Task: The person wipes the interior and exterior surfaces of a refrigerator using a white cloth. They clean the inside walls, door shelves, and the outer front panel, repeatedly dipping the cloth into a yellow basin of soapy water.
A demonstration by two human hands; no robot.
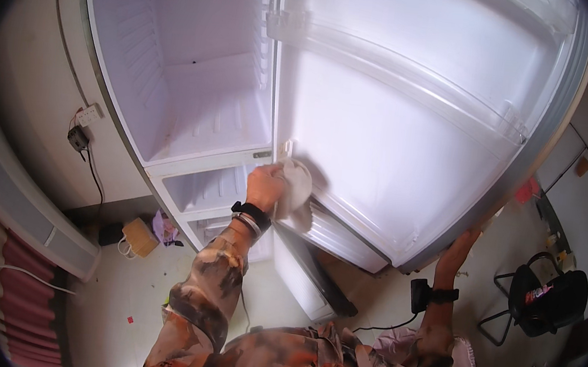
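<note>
My left hand [265, 187] is closed around a pale cloth [296, 184] at the lower hinge-side corner of the open upper refrigerator door [375, 138]. The cloth hangs down over that corner. On the far right, my right hand [455, 253] rests against the outer edge of the same door, fingers partly hidden behind it. To the left of the door stands the bare upper compartment [212, 87], with brownish marks on its floor. Below it, a middle compartment [212, 188] and its door [342, 238] are open, and the bottom door [299, 276] also stands ajar.
A clear plastic door shelf [404, 71] crosses the upper door. A power strip [89, 114] and a black plug [78, 138] hang on the left wall. A yellow bag [139, 236] lies on the floor. At right is a black chair [547, 299]. A cable [386, 327] runs near my right wrist.
</note>
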